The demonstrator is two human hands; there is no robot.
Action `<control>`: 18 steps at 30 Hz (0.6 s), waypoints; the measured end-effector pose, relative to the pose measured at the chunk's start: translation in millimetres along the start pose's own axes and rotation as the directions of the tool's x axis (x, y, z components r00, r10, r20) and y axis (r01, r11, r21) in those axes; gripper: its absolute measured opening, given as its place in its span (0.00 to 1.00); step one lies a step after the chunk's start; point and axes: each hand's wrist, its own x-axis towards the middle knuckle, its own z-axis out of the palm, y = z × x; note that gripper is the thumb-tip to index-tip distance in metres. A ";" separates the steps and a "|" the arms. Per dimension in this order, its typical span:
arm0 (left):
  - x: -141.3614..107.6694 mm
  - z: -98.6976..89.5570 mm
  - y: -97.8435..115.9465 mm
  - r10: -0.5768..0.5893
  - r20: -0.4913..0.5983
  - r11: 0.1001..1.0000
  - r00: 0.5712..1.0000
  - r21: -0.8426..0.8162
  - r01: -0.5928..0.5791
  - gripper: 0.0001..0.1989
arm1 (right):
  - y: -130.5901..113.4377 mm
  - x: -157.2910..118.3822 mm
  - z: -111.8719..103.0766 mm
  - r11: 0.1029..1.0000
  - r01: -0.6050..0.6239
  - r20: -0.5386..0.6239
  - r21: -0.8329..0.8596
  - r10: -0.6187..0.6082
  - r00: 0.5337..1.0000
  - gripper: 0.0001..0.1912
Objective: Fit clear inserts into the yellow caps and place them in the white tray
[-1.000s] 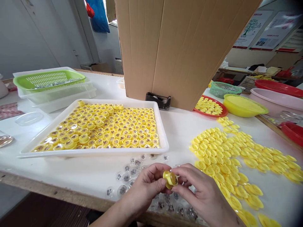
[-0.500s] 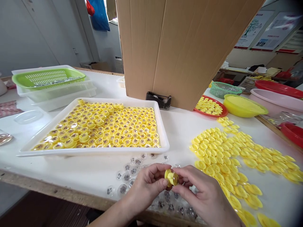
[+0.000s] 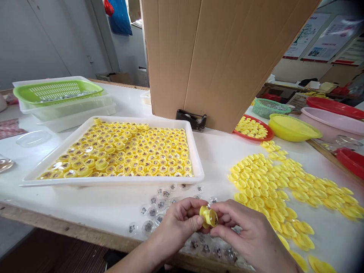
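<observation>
Yellow spool piece (image 3: 208,216), two-way pinch

So the left hand (image 3: 182,223) has it clamped between thumb and fingers above the table's (image 3: 99,206) near edge, and the right hand's (image 3: 241,227) fingertips are closed on its domed end. Clear printed discs (image 3: 148,227) (a bunch, partly hidden by the hands) lie along that edge. Loose yellow pieces (image 3: 259,182) spread toward the right edge. Farther back: packed white tray (image 3: 113,181), black tape dispenser (image 3: 190,120), big cardboard box (image 3: 213,57).

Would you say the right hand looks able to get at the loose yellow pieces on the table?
Probably yes: the loose pieces lie beside the right hand with nothing in between, though it is occupied with a yellow spool.
</observation>
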 end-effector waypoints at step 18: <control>-9.2 -1.8 7.8 0.102 -0.058 0.949 0.993 0.304 -0.080 0.19 | 2.4 -2.7 36.0 0.959 0.137 -0.267 -0.247 -0.203 0.942 0.10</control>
